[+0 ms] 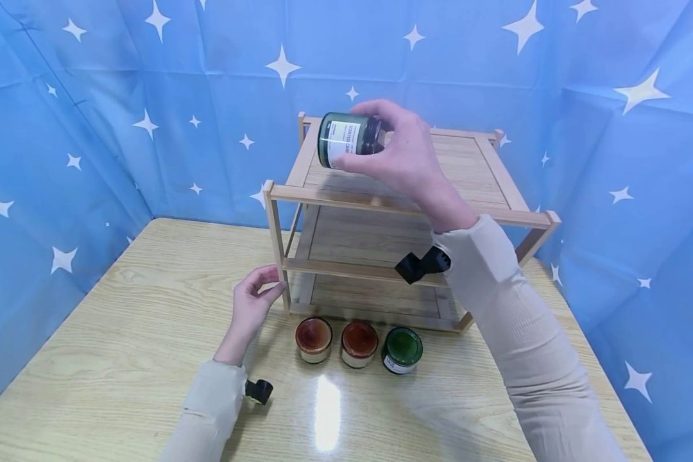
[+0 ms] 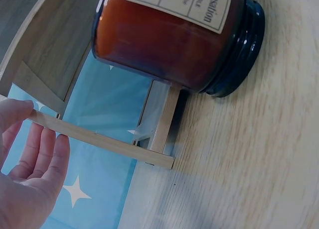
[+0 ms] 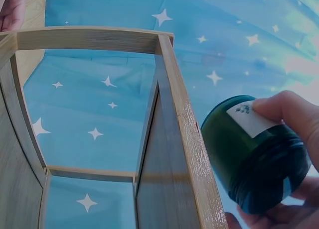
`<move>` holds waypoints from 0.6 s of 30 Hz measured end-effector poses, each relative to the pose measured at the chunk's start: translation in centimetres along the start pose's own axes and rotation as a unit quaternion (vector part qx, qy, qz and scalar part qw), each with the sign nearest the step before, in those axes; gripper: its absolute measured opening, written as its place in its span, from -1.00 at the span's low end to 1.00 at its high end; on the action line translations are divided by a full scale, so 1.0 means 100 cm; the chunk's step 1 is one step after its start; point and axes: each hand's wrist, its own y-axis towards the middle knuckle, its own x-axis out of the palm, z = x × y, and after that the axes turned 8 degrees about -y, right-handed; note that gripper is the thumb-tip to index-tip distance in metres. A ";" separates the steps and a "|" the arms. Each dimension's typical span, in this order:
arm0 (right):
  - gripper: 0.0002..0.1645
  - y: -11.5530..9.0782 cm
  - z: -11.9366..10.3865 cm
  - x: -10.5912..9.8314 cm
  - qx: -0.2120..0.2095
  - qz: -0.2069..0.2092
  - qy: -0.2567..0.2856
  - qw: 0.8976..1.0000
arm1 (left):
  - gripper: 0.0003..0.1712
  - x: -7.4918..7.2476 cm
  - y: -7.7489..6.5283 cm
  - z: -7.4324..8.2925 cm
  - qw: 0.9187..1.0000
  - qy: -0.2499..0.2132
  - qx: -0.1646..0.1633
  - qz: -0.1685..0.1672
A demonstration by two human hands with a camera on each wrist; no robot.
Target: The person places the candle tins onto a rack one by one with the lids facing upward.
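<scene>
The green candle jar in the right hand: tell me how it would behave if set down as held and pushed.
Held on its side, the green candle jar would probably roll on the top shelf, its wall being round. Its glossy, glass-like surface may be slippery under the right hand and could chip if dropped.

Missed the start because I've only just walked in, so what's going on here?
A person's right hand grips a green glass candle jar with a white label, tipped on its side over the top shelf of a pale wooden three-tier rack. The left hand holds the rack's left front post. On the light wood-grain table in front of the rack, two reddish-brown glass jars and another green glass jar stand in a row.
</scene>
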 end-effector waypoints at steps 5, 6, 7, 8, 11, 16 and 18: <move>-0.22 -0.001 -0.001 0.002 0.001 0.018 -0.010 1.000 | -0.66 -0.001 0.000 -0.001 1.000 0.001 -0.001 0.000; -0.22 -0.001 -0.002 0.002 0.005 0.019 -0.012 1.000 | -0.66 -0.001 0.000 -0.001 1.000 0.001 -0.002 -0.001; -0.22 -0.001 -0.003 0.002 0.008 0.022 -0.011 1.000 | -0.66 -0.001 0.000 -0.001 1.000 0.002 -0.002 -0.001; -0.23 -0.002 -0.003 0.002 0.007 0.023 -0.009 1.000 | -0.66 -0.001 0.000 -0.001 1.000 0.003 -0.001 -0.001; -0.29 -0.001 -0.004 0.002 0.007 0.027 0.001 1.000 | -0.66 -0.001 0.000 0.000 1.000 0.003 -0.002 -0.002; -0.29 0.000 -0.004 0.002 0.007 0.036 -0.003 0.999 | -0.66 -0.001 0.000 0.000 1.000 0.003 -0.003 -0.001; -0.25 0.001 -0.003 0.003 0.011 0.037 -0.007 0.999 | -0.66 -0.001 0.000 -0.001 1.000 0.004 -0.003 -0.001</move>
